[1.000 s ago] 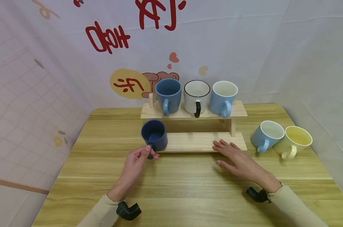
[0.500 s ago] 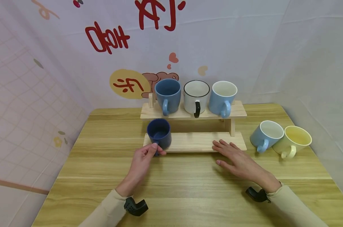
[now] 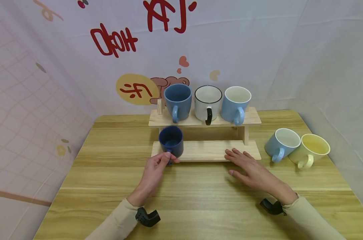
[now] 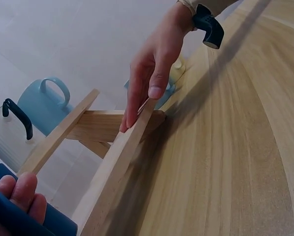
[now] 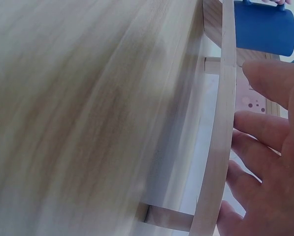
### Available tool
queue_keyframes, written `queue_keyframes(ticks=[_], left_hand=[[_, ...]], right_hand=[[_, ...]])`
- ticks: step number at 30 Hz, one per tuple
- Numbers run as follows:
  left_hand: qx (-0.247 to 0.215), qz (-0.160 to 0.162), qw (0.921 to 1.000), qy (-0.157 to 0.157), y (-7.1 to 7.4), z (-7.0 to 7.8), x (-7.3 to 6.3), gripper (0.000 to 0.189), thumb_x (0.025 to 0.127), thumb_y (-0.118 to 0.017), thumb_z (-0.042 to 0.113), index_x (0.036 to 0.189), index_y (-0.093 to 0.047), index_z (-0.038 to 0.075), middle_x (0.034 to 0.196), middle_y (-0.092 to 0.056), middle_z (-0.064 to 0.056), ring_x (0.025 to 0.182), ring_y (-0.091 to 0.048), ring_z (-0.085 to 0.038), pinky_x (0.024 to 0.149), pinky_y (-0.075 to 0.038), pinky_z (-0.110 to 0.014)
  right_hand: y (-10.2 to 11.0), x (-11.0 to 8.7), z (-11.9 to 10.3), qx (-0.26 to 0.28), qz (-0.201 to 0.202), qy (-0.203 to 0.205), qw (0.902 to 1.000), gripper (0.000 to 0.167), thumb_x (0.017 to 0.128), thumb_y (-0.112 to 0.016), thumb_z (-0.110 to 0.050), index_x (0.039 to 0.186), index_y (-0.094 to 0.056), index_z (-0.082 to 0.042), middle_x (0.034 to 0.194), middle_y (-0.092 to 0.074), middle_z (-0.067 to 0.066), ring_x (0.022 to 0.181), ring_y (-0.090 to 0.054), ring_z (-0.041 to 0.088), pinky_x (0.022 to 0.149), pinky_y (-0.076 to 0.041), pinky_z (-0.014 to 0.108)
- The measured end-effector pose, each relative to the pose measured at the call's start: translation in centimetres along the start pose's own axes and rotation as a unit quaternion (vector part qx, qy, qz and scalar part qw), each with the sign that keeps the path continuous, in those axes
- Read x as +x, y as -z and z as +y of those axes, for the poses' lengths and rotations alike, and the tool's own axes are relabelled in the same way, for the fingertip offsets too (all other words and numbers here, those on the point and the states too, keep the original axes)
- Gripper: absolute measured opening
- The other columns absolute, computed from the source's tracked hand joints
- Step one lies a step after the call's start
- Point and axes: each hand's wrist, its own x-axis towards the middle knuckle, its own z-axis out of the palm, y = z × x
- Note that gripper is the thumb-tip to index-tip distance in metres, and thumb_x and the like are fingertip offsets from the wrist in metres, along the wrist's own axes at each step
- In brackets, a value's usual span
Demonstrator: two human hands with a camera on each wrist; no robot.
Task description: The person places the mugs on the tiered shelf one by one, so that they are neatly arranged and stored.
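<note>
A dark blue mug (image 3: 173, 143) is upright at the left end of the wooden rack's lower shelf (image 3: 205, 151). My left hand (image 3: 155, 170) pinches its handle between thumb and fingers, and the fingers curl round it in the left wrist view. In the right wrist view the mug's side (image 5: 265, 29) looks to be on or just above the shelf board. My right hand (image 3: 253, 170) rests with fairly straight fingers on the right end of that shelf, holding nothing; its fingertips touch the board's front edge (image 5: 220, 142).
On the upper shelf (image 3: 255, 116) stand a blue mug (image 3: 181, 105), a white mug with a black handle (image 3: 204, 108) and a light blue mug (image 3: 231, 110). Right of the rack, another light blue mug (image 3: 279, 145) stands against a yellow mug (image 3: 303, 155). A printed cloth hangs behind.
My left hand has carried the dark blue mug to the right, from the shelf's left end to a little farther in along it. The right hand has stayed in place.
</note>
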Motion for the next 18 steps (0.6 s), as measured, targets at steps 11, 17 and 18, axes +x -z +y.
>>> queue_keyframes(ticks=[11,17,18], left_hand=[[0.019,-0.035,0.9991,-0.012,0.4,-0.3,0.2,0.040,0.112,-0.047,0.033,0.116,-0.072,0.003,0.111,-0.077,-0.009,0.118,-0.067,-0.021,0.106,-0.046,-0.030],[0.027,-0.054,0.9980,-0.018,1.3,-0.6,0.4,0.037,0.111,-0.051,0.031,0.120,-0.071,0.001,0.119,-0.074,-0.011,0.119,-0.065,-0.024,0.107,-0.048,-0.031],[0.030,-0.054,0.9980,-0.016,1.5,-0.6,0.4,0.036,0.110,-0.053,0.030,0.121,-0.071,0.001,0.120,-0.074,-0.011,0.119,-0.065,-0.024,0.106,-0.049,-0.030]], right_hand=[[-0.1,-0.2,0.1,-0.002,0.002,-0.003,1.0000,0.055,0.102,-0.068,-0.027,0.150,-0.054,-0.007,0.160,-0.045,0.011,0.148,-0.037,0.042,0.119,-0.028,0.063],[-0.2,-0.1,0.0,-0.004,0.005,0.000,1.0000,0.055,0.102,-0.069,-0.028,0.150,-0.054,-0.006,0.160,-0.046,0.012,0.148,-0.038,0.042,0.119,-0.029,0.061],[-0.2,-0.1,0.1,-0.005,0.006,0.002,1.0000,0.055,0.102,-0.068,-0.028,0.150,-0.054,-0.006,0.159,-0.046,0.012,0.147,-0.038,0.042,0.119,-0.029,0.061]])
